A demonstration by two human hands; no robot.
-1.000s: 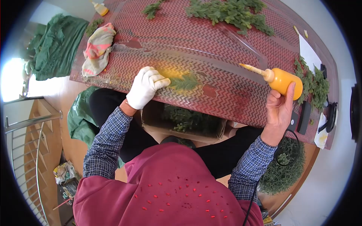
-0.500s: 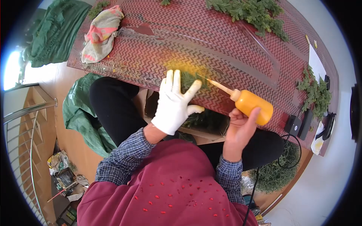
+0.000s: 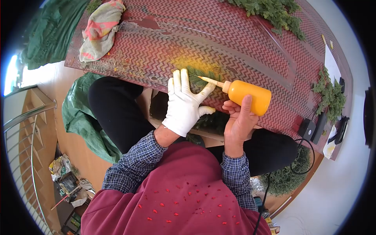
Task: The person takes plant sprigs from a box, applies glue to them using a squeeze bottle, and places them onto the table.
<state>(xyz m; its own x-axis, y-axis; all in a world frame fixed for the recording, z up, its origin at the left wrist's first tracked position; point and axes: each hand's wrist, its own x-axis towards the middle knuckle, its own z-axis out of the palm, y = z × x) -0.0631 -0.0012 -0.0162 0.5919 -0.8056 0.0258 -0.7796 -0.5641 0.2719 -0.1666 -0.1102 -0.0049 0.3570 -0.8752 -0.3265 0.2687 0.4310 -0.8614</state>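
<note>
My left hand [image 3: 181, 102], in a white glove with yellow-stained fingertips, reaches over the table's near edge with its fingers stretched out and apart. Under and beside those fingertips lies a small green sprig [image 3: 203, 74]. My right hand [image 3: 239, 119], bare, is wrapped round an orange-yellow squeeze bottle [image 3: 250, 96] tilted on its side. The bottle's long thin nozzle [image 3: 213, 81] points left, its tip over the sprig close to my left hand's fingers. Whether the tip touches the sprig I cannot tell.
The patterned red table [image 3: 156, 47] carries yellow stains, a stained cloth [image 3: 102, 30], a pile of green sprigs [image 3: 272, 13] and more greenery [image 3: 329, 94] at right. An open cardboard box [image 3: 213, 138] sits below the edge. A black cable [image 3: 313, 156] hangs at right.
My right hand has brought the bottle leftward and slightly up, so its nozzle now lies across the sprig. My left hand stays nearly in place, fingers spread; the head view has shifted slightly.
</note>
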